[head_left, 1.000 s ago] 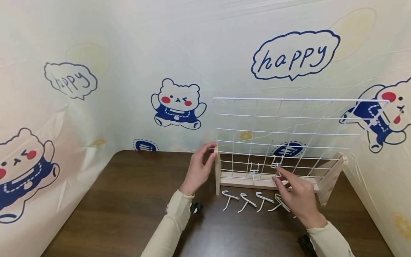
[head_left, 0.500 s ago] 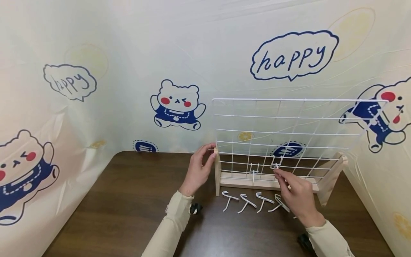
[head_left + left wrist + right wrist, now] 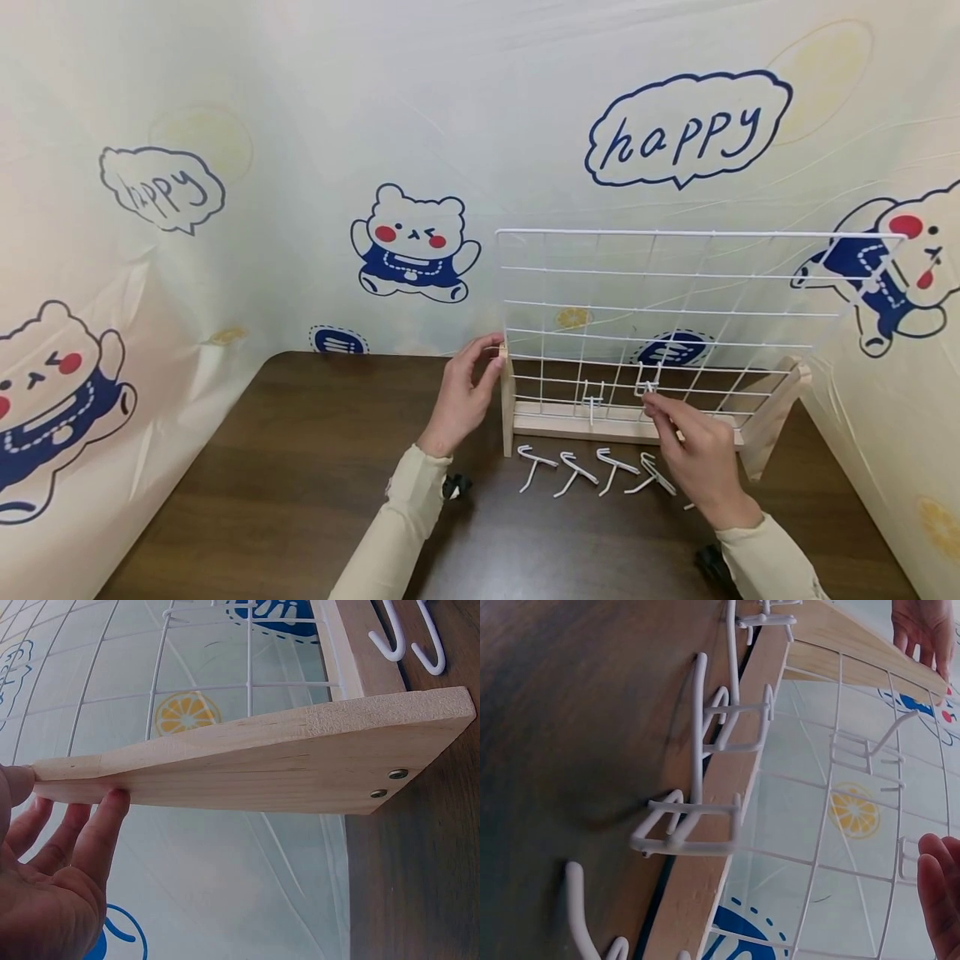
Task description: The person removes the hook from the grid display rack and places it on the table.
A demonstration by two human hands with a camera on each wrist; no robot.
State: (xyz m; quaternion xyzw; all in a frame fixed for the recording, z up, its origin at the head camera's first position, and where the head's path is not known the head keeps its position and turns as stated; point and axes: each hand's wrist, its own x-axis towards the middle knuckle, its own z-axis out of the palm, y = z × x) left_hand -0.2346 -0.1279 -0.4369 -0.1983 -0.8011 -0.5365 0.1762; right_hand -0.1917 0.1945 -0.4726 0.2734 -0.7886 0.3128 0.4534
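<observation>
A white wire grid rack [image 3: 705, 233] stands upright in a wooden base. My left hand [image 3: 463, 404] holds the upper end of the left wooden side panel [image 3: 262, 765], thumb at its edge and fingers against the outer face. With thumb and fingertips my right hand [image 3: 697, 458] pinches a white wire hook [image 3: 647, 387] at the lower grid wires; the right wrist view shows only part of this hook beside the fingers. Another hook [image 3: 866, 754] hangs on the grid to its left. Several loose white hooks [image 3: 576, 475] lie in a row before the base, one partly behind my right hand.
The rack's right wooden side panel [image 3: 776, 417] stands beyond my right hand. Small black items [image 3: 457, 486] lie by the left wrist and under the right sleeve. A cartoon-print curtain [image 3: 300, 250] encloses the brown table [image 3: 247, 467].
My right fingertips have shifted very slightly at the pinched hook, and the hook with them. The left hand keeps its hold on the side panel.
</observation>
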